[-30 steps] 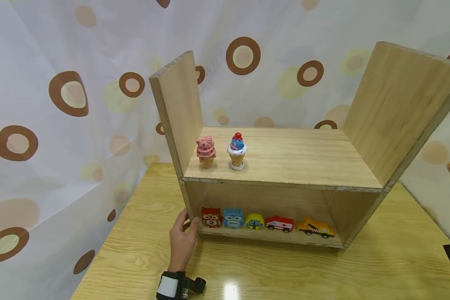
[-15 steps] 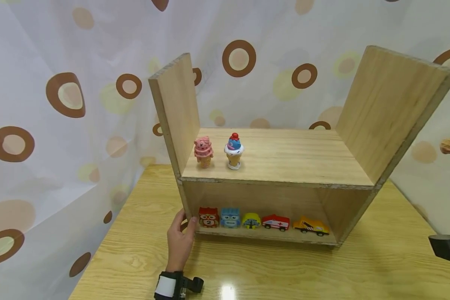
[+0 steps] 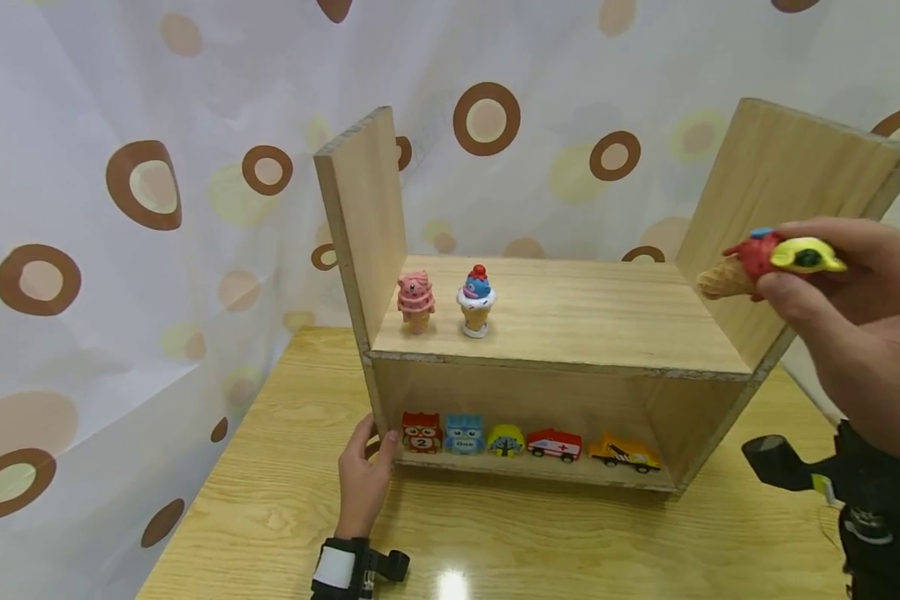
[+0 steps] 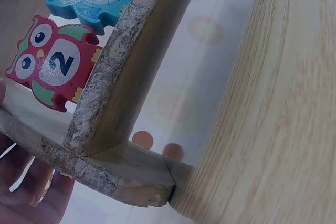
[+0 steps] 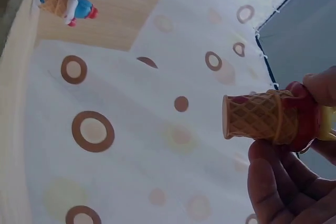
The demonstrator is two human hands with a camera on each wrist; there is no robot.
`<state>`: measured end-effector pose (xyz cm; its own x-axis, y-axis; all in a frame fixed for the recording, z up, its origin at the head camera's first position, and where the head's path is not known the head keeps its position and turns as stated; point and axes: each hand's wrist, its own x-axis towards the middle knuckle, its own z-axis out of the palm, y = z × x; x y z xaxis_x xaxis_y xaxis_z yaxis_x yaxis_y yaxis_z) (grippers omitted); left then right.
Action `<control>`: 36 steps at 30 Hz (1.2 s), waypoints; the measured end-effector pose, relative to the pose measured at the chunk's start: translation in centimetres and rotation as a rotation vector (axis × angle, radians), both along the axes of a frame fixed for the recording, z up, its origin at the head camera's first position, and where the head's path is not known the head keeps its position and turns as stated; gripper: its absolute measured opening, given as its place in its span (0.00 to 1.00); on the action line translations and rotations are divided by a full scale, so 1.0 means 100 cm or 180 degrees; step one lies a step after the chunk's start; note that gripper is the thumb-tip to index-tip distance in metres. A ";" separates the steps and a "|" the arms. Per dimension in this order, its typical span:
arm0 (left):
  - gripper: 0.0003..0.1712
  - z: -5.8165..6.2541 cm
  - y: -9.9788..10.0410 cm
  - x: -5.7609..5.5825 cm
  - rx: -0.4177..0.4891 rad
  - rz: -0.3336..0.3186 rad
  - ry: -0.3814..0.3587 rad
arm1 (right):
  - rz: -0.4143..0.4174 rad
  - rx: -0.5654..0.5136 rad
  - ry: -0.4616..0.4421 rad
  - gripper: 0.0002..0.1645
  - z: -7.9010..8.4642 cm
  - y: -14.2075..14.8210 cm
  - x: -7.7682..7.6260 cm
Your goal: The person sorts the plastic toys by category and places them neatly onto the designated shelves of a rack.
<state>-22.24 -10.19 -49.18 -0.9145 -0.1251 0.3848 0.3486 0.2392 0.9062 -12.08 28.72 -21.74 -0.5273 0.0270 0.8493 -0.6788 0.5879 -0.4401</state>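
My left hand grips the lower left side panel of the wooden shelf, thumb on the front edge and fingers behind. In the right of the head view, my right hand pinches an ice cream cone figurine with a red and yellow top. It lies sideways, its waffle cone end pointing left, in front of the right side panel. A pink ice cream figurine and a blue and white one stand upright on the upper board, toward the left.
Along the lower shelf stand a red owl block, a blue owl block, a yellow tree block, a toy ambulance and a yellow toy truck. The shelf rests on a wooden table before a patterned curtain.
My right hand has come in from the right edge with the ice cream cone figurine, of which only the cone end showed before. My left hand keeps its hold on the panel.
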 end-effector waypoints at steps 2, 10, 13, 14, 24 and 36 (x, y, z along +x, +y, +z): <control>0.22 -0.001 0.000 0.000 -0.0013 0.0001 0.0008 | 0.0030 0.0055 -0.0163 0.24 0.002 -0.012 -0.005; 0.22 0.000 0.003 0.001 0.0006 -0.0038 -0.0066 | 0.0071 0.0231 -0.0469 0.23 -0.003 -0.038 -0.025; 0.22 0.000 0.003 0.001 -0.0004 -0.0055 -0.0083 | 0.0086 0.0234 -0.0610 0.24 -0.006 -0.043 -0.035; 0.22 -0.001 0.003 0.001 -0.0001 -0.0064 -0.0077 | 0.0082 0.0253 -0.0670 0.25 -0.007 -0.045 -0.038; 0.22 -0.004 0.001 0.001 0.0002 -0.0002 -0.0072 | -0.0041 0.0749 -0.1366 0.22 -0.014 -0.076 -0.067; 0.22 0.000 -0.002 -0.003 0.0011 0.0007 -0.0024 | 0.0006 0.1009 -0.1565 0.24 -0.021 -0.083 -0.084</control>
